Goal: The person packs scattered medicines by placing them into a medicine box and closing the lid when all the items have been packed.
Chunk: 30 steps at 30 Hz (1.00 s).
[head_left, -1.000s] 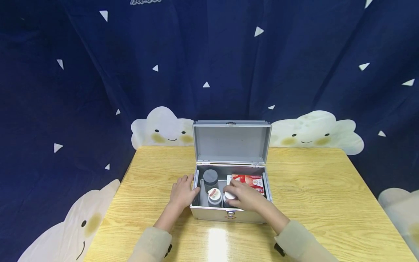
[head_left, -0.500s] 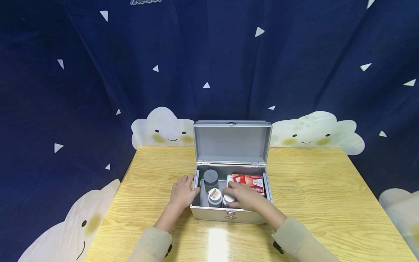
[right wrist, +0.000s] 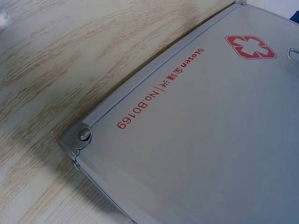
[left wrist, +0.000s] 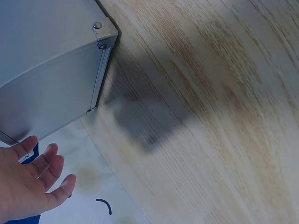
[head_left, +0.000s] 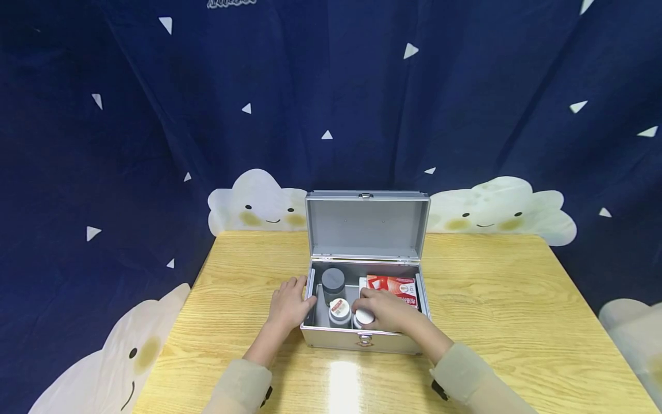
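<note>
An aluminium first-aid case [head_left: 331, 336] stands with its lid [head_left: 367, 227] raised at the back. My right hand [head_left: 385, 313] reaches inside over the front wall and grips a white-capped pill bottle [head_left: 364, 317], its fingers round the cap. Just left of that stands a second pill bottle [head_left: 339, 310] with a labelled white cap. Behind it is a jar with a dark grey lid [head_left: 333, 280]. My left hand [head_left: 287, 302] rests at the case's left side, thumb over the rim. In the left wrist view its fingers [left wrist: 58, 191] are loosely extended beside the side wall.
A red and white medicine box [head_left: 395, 284] lies in the right part of the case, partly behind my right hand. The case sits on a wood-grain table [head_left: 486, 293]. A dark blue curtain [head_left: 362, 115] with white clouds hangs behind it.
The white-capped bottle and my right hand have shifted slightly toward the case's front wall. The right forearm has moved a little left. My left hand stays at the rim.
</note>
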Available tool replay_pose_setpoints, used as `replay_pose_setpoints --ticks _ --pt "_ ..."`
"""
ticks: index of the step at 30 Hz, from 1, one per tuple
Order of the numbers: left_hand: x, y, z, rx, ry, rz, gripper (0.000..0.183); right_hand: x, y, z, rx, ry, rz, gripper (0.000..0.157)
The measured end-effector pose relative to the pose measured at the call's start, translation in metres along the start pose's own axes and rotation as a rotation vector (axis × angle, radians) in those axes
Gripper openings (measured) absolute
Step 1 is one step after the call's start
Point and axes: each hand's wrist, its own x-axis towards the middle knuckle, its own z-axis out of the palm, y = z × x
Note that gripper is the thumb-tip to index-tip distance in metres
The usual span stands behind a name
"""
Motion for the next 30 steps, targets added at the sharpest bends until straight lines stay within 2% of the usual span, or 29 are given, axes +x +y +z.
replay_pose_setpoints --ticks 19,26,30 --pt "-0.002 0.002 -0.004 0.004 -0.002 0.005 0.052 -0.002 0.003 -0.004 0.006 -0.026 -0.001 0.029" --pt "-0.002 0.002 -0.004 0.0 0.003 0.011 0.054 -0.004 0.008 -0.026 0.076 -0.05 0.001 0.044" --pt "-0.002 0.003 -0.003 0.002 -0.002 0.003 0.053 -0.004 0.01 -0.045 0.103 0.021 0.016 0.046"
